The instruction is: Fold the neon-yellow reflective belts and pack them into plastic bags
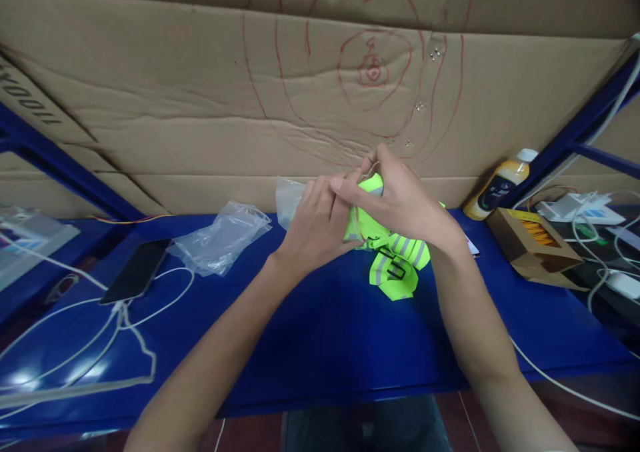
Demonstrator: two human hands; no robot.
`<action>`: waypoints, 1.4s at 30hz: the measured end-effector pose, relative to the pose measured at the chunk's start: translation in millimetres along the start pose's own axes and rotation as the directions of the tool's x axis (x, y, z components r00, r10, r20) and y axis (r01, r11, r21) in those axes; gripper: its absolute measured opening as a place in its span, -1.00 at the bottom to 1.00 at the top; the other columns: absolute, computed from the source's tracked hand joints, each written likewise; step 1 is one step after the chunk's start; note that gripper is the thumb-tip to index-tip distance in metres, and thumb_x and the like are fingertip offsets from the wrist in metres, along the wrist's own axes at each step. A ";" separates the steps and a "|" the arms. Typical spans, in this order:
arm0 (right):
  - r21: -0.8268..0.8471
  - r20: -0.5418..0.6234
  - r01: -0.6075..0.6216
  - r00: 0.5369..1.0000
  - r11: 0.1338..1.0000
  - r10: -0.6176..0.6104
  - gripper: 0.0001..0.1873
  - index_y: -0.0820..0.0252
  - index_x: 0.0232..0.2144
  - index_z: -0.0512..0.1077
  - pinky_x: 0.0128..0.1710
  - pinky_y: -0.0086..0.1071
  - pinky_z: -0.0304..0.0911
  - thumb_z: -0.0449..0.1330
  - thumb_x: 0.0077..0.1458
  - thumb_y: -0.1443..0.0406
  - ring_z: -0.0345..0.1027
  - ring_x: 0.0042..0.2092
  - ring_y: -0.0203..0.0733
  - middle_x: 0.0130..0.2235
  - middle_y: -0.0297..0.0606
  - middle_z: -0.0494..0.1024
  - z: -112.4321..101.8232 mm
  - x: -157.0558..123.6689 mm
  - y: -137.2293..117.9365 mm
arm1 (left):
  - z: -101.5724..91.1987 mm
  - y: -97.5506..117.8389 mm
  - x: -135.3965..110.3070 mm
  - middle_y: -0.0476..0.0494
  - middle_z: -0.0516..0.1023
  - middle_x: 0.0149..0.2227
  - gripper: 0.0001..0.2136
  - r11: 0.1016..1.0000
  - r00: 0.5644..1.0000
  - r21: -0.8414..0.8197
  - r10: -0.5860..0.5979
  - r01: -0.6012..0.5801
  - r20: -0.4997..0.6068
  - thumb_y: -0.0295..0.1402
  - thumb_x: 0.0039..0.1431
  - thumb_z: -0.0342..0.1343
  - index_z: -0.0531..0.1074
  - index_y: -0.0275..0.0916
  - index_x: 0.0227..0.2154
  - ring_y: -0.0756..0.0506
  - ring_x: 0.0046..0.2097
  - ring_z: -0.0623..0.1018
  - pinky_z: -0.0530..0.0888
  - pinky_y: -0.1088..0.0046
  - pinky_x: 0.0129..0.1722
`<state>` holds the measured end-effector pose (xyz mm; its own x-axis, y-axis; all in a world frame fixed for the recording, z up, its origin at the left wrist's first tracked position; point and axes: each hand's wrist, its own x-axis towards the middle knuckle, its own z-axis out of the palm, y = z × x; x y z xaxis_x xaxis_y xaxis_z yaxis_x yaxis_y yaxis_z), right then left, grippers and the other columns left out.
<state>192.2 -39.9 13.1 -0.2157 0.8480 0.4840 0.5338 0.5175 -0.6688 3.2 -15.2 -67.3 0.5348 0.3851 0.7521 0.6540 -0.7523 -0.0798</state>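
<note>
neon cloth [371, 224] gripped over a blue table [340, 332]

the left hand [319, 220] is half closed around the cloth's left side, thumb below, fingers above. the right hand [397, 199] arches over the other side, its thumb reaching across to the left fingers; its fingertips are partly hidden, so i cannot tell what they pinch. a clear bag [289, 199] shows behind the left hand. the cloth's banded end lies on the table.
</note>
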 end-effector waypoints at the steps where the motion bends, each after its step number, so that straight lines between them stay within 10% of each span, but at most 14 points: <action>1: 0.040 0.035 0.001 0.999 0.999 -0.003 -0.44 0.04 -0.19 0.30 -0.15 -0.22 0.21 0.38 0.18 -0.19 0.34 -0.17 -0.10 -0.21 -0.29 0.48 -1.1 0.7 0.9 | 0.3 -1.7 0.0 -0.62 0.40 0.34 -0.02 1.000 1.000 -0.006 -0.019 0.019 -0.008 0.22 0.26 0.26 0.00 -0.25 0.49 -0.58 0.30 0.48 0.39 -0.22 0.28; 7: 0.434 0.238 0.016 0.962 0.901 -0.132 -0.32 -0.01 0.11 0.43 -0.02 -0.23 0.48 0.57 0.00 0.09 0.48 0.11 0.00 0.17 -0.20 0.55 -24.0 1.2 4.7 | -8.2 -12.4 7.3 -0.43 0.56 0.13 -0.20 0.946 0.962 -0.210 -0.265 0.247 -0.063 0.05 0.14 0.43 0.24 -0.23 0.28 -0.46 0.17 0.59 0.56 -0.04 0.13; 12: 0.437 0.256 -0.003 0.959 0.900 -0.121 -0.20 -0.04 0.17 0.56 -0.10 -0.22 0.55 0.64 -0.16 0.20 0.51 0.16 0.10 0.32 -0.21 0.49 -25.0 0.1 8.0 | -15.1 -10.1 10.7 -0.25 0.61 -0.04 -0.35 0.871 0.935 -0.360 -0.354 0.334 0.012 -0.10 0.04 0.49 0.35 -0.19 0.10 -0.35 0.01 0.66 0.60 0.06 -0.01; 19: 0.424 0.147 -0.065 0.989 0.903 0.002 -0.19 -0.03 0.12 0.61 -0.24 -0.16 0.51 0.67 -0.23 0.09 0.55 -0.09 0.08 -0.11 -0.25 0.67 -3.8 9.3 20.3 | -15.7 -9.8 7.9 -0.27 0.59 0.00 -0.27 0.905 0.955 -0.326 -0.296 0.272 -0.026 0.02 0.03 0.49 0.33 -0.21 0.15 -0.38 0.05 0.66 0.61 -0.03 0.02; 28: 0.200 -0.103 0.299 0.953 0.933 -0.284 -0.33 0.11 -0.14 0.64 -0.40 -0.32 0.17 0.61 -0.17 -0.16 0.30 -0.38 -0.23 -0.40 -0.36 0.48 14.8 27.4 39.0 | -20.7 8.7 11.8 -0.26 0.64 -0.04 -0.50 0.900 0.926 -0.292 -0.364 0.323 -0.099 -0.31 0.10 0.43 0.39 -0.22 0.06 -0.32 0.01 0.67 0.59 0.15 -0.01; 36: 0.223 0.165 0.312 0.922 0.924 -0.351 -0.49 0.12 -0.10 0.61 -0.45 -0.36 0.07 0.28 0.31 -0.17 0.20 -0.48 -0.33 -0.44 -0.40 0.45 13.0 25.5 27.6 | -21.7 -4.2 14.0 -0.14 0.67 -0.13 -0.47 0.581 0.835 -0.705 -0.550 0.405 0.027 -0.22 0.00 0.52 0.49 -0.20 0.02 -0.20 -0.13 0.67 0.57 0.27 -0.13; 42: 0.334 0.259 0.161 0.932 0.929 -0.254 -0.59 0.10 -0.30 0.67 -0.57 -0.39 -0.14 0.50 0.10 -0.09 -0.01 -0.54 -0.40 -0.57 -0.48 0.29 5.3 26.6 36.7 | -24.3 -2.8 13.6 -0.14 0.70 -0.01 -0.38 0.500 0.874 -0.785 -0.475 0.366 0.106 -0.34 0.04 0.51 0.51 -0.17 0.19 -0.19 -0.06 0.67 0.58 0.31 -0.04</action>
<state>201.7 2.3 -1.6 -0.5485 0.6882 0.4749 0.1882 0.6550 -0.7318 -4.4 -20.9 -41.0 0.2135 0.7501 0.6259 0.1029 -0.6543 0.7492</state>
